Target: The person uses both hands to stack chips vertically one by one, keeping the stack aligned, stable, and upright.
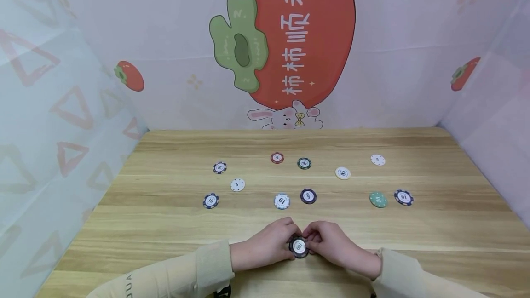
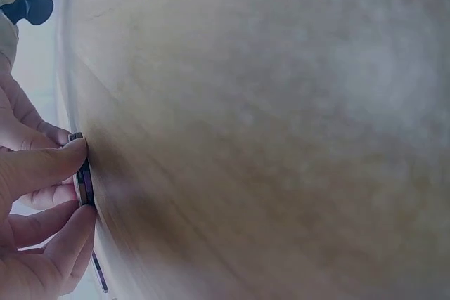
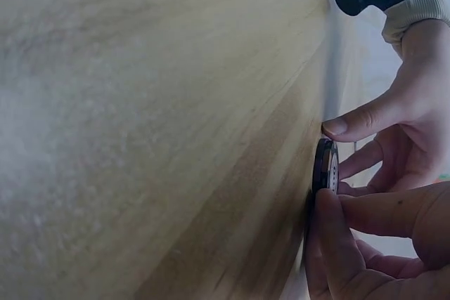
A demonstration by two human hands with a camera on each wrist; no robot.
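Note:
A black poker chip [image 1: 299, 246] with 100 on its white centre lies low over the wooden table, near the front, between both hands. My left hand [image 1: 267, 245] grips it from the left, thumb at its near edge and fingers at the far edge. From the other side my right hand [image 1: 334, 246] pinches its right edge with thumb and curled fingers. Edge-on in the right wrist view, the chip [image 3: 325, 166] looks thick and layered, its face turned up. The left wrist view shows its banded rim [image 2: 84, 182] between the fingertips.
Several chips lie flat in loose rows beyond the hands, among them a purple chip [image 1: 308, 196], a white and blue 10 chip [image 1: 282, 201], a green chip [image 1: 378, 199] and a red chip [image 1: 277, 157]. A printed cloth wall [image 1: 186, 36] stands behind the table.

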